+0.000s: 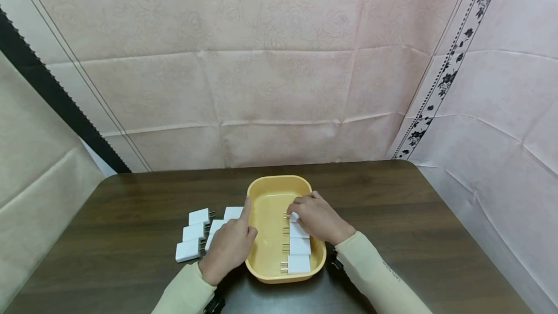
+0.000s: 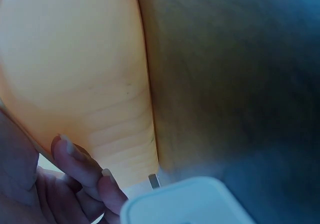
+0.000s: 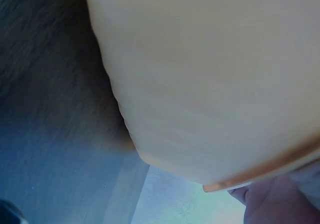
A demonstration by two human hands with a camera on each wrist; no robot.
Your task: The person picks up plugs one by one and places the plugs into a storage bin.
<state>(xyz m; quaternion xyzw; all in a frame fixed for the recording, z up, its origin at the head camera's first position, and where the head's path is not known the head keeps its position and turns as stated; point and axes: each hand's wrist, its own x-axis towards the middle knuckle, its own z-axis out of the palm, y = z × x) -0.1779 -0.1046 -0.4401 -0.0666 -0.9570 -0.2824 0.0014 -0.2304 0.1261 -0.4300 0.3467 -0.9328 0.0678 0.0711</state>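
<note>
Tray [image 1: 267, 222] on the tabletop [image 1: 392, 217] there | four plug adapters [image 1: 299, 246] lined up in its right half | other adapters [image 1: 190, 249] left | backdrop cloth [image 1: 279, 86] behind

In the head view, your right grip [image 1: 320, 218] covers much of the farthest white charger plug [image 1: 294, 217] in the yellow tray [image 1: 267, 227]. Your left grip [image 1: 231, 242] blocks parts of the white charger plugs [image 1: 217, 225] beside the tray, so you can't count them for sure. Your right sleeve [image 1: 375, 275] runs off the bottom, and its writing is too small to read. In the left wrist view, the closest white charger plug [image 2: 180, 204] is cut off. In the right wrist view, a dark thing [image 3: 9, 215] in the corner is too cut off to name.
</note>
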